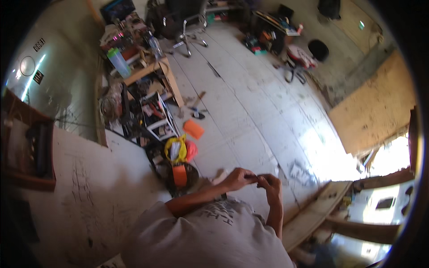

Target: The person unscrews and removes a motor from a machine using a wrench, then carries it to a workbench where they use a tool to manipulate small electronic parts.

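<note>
In front of my chest, over the pale floor, both hands meet fingertip to fingertip. My left hand (238,179) is closed in a pinch, its fingers pointing right. My right hand (271,184) is raised and also closed, its thumb and fingers bent toward the left one. Something small and dark may lie between the fingertips, but it is too small and blurred to name. Left of my hands, a dark round container (193,177) on the floor holds an orange piece (180,175). Just beyond it sit a yellow bag (175,148) and a pinkish-red bag (191,151).
An orange rectangular piece (193,129) lies on the tiled floor (237,107). A cluttered wooden bench (172,82) stands at the left, an office chair (187,31) at the far end. Plywood (373,107) leans at the right. A wooden plank (319,214) runs along the near right.
</note>
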The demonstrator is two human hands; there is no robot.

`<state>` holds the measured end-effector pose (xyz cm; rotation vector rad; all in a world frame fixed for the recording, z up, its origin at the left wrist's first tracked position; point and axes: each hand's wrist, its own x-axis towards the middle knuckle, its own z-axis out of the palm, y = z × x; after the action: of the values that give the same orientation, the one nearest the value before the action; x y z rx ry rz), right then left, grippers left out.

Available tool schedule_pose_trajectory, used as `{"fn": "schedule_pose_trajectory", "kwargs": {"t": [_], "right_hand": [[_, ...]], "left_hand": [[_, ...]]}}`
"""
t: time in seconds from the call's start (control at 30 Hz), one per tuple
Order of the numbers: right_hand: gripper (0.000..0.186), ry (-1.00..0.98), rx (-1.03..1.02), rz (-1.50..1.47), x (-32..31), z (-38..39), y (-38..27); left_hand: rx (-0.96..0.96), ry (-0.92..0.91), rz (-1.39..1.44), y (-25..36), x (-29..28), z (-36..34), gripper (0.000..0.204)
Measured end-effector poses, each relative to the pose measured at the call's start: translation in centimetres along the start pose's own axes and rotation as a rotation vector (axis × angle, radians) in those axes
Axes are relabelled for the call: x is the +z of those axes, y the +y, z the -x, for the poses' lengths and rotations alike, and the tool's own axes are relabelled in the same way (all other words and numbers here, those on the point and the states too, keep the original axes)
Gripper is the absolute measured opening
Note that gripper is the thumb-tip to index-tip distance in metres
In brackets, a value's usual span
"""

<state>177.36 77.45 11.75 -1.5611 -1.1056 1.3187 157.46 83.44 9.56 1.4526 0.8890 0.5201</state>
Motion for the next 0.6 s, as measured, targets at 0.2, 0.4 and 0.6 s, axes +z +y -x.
{"fn": "schedule_pose_trajectory", "kwargs": {"t": [0.2, 0.4, 0.6], "right_hand": [[0.024, 0.172, -0.063, -0.122, -1.7, -14.7, -6.5], [0.026, 0.257, 0.059, -0.672, -4.3, -37.9, -9.0], [0.026, 0.031, 0.104, -0.663, -7.5, -63.5, -12.9]], "left_hand": [[0.197, -0.053, -0.140, 3.9, -8.6, -16.2, 0.027], [0.170, 0.082, -0.152, 3.4, -20.3, -34.3, 0.036], [0.036, 0.496, -0.285, 0.5, -38.1, -46.8, 0.038]]}}
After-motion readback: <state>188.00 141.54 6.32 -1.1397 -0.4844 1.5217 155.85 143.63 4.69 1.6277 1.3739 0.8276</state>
